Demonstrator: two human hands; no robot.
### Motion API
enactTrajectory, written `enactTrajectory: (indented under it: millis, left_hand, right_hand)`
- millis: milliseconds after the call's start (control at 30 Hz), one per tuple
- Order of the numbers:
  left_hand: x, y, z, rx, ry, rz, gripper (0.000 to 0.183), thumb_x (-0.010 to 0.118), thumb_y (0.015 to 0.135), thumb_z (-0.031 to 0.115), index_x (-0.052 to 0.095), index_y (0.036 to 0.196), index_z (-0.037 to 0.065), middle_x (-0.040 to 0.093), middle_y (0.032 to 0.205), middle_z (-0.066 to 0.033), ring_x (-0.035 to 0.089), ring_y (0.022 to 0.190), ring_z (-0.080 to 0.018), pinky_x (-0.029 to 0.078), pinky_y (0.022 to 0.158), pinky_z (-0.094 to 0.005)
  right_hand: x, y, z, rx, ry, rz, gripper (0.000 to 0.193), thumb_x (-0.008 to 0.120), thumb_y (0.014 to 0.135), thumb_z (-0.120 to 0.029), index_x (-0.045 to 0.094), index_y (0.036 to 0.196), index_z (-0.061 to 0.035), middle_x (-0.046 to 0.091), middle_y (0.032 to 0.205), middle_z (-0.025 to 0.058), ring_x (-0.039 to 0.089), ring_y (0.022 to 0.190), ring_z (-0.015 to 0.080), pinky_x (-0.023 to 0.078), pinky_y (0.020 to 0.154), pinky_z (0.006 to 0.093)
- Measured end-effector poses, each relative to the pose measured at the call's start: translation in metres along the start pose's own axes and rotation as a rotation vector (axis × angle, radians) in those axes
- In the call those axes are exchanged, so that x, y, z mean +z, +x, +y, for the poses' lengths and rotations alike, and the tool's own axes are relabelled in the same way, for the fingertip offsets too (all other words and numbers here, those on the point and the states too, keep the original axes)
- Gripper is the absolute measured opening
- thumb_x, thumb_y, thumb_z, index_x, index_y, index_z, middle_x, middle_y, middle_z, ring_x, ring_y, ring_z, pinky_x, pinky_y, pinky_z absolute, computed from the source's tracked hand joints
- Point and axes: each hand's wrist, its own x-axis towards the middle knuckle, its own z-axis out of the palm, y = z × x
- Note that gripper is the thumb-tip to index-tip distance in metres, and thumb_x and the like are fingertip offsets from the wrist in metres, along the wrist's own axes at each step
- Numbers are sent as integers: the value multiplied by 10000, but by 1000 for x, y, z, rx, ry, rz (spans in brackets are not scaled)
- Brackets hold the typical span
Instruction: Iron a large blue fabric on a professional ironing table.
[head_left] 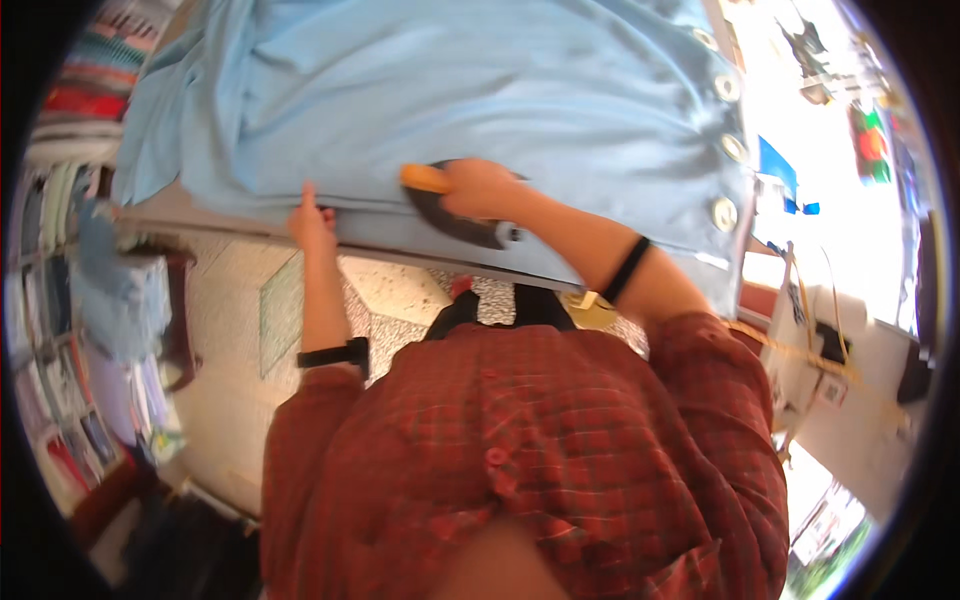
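Across the upper half of the head view runs a padded ironing table (520, 262), its near edge slanting from middle left down toward the right, above a pale speckled tiled floor (235, 400) at lower left. Spread flat over it lies a light blue cotton shirt (450, 90), its row of pale round buttons (722, 213) running down the upper right, so the cloth stays smooth under the tool.

At centre, the right hand (480, 188) is closed around the orange handle of a dark, heavy iron (455, 210), whose sole rests on the shirt's lower hem close to the table edge. A black band sits on that forearm. Just left of centre, the left hand (312, 225) presses with fingers narrow and flat on the hem, seemingly pinning the fabric taut beside the iron; it holds nothing. A black wristwatch (335, 354) shows below it.

Down the left rim stand shelves of stacked folded cloth and flat packets in mixed colours (75, 330), too blurred to read. At upper right, bright daylight washes out red, green and blue shapes. A red checked shirt (520, 450) fills the lower frame.
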Motion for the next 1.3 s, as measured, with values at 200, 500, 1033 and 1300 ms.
enactTrajectory:
  millis: [200, 500, 1033, 1300]
  left_hand:
    - [9, 18, 3, -38, 153, -165, 403, 787, 748, 398, 511, 638, 127, 433, 509, 25, 307, 362, -83, 170, 357, -261]
    - [-2, 4, 0, -18, 88, -181, 482, 782, 764, 379, 428, 576, 111, 390, 480, 11, 291, 339, -93, 193, 347, -262]
    - [-2, -11, 0, 27, -70, -146, 386, 764, 779, 386, 567, 815, 55, 490, 589, 3, 427, 423, -86, 278, 344, -225]
    - [-15, -11, -22, 171, -122, -244, 389, 629, 888, 399, 577, 758, 35, 538, 571, -39, 462, 445, -113, 341, 399, -264]
  right_hand:
    - [13, 19, -39, -29, 51, 126, 261, 574, 740, -146, 661, 952, -21, 684, 799, 155, 682, 746, 284, 535, 692, 372]
    - [-22, -113, 138, 450, 202, 248, 270, 612, 769, -176, 640, 955, 19, 596, 592, 90, 582, 492, 186, 447, 463, 348]
    - [-47, -214, 315, 591, -187, 655, 289, 599, 775, -265, 573, 921, -17, 639, 731, 216, 645, 716, 385, 491, 650, 493]
    - [-40, -197, 259, 179, -556, 1081, 522, 661, 790, -224, 503, 1259, -61, 611, 1064, 187, 592, 952, 362, 458, 835, 466]
